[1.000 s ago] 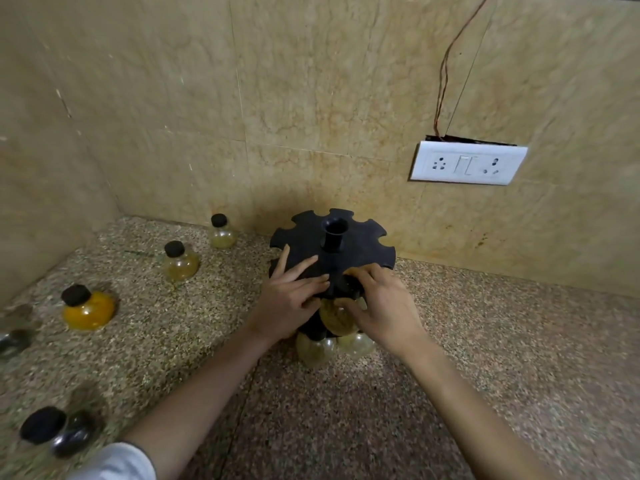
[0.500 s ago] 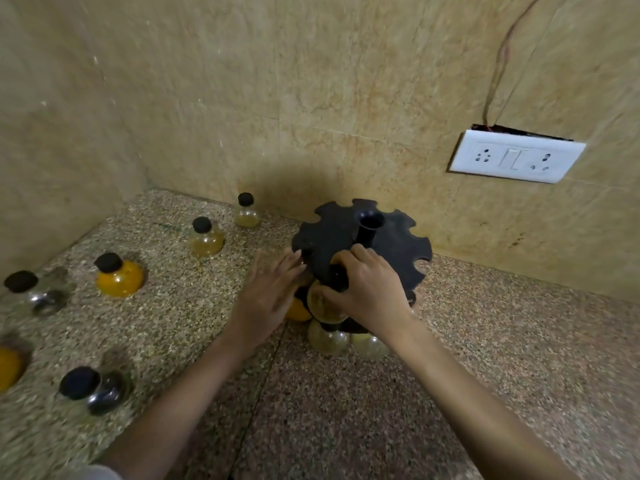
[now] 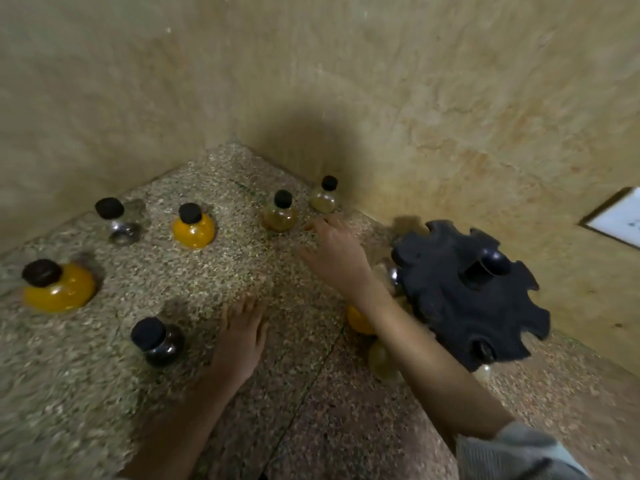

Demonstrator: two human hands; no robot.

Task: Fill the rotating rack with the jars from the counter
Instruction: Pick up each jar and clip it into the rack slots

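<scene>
The black rotating rack (image 3: 460, 299) stands at the right, with a few jars hanging under its notched top disc, partly hidden by my right forearm. Several black-capped jars stand on the counter: a pale one (image 3: 323, 197), an amber one (image 3: 280, 214), an orange one (image 3: 193, 228), a clear one (image 3: 119, 221), a large orange one (image 3: 57, 287) and a dark one (image 3: 157, 342). My right hand (image 3: 337, 256) reaches out, fingers apart, just right of the amber jar and holds nothing. My left hand (image 3: 240, 336) lies flat on the counter beside the dark jar.
The speckled stone counter (image 3: 242, 271) ends in a corner between two beige tiled walls. A white switch plate (image 3: 620, 216) is on the right wall above the rack.
Both hands have left the rack. My right hand has swung left toward the jars at the back, my left hand has dropped to the counter. The view has turned left.
</scene>
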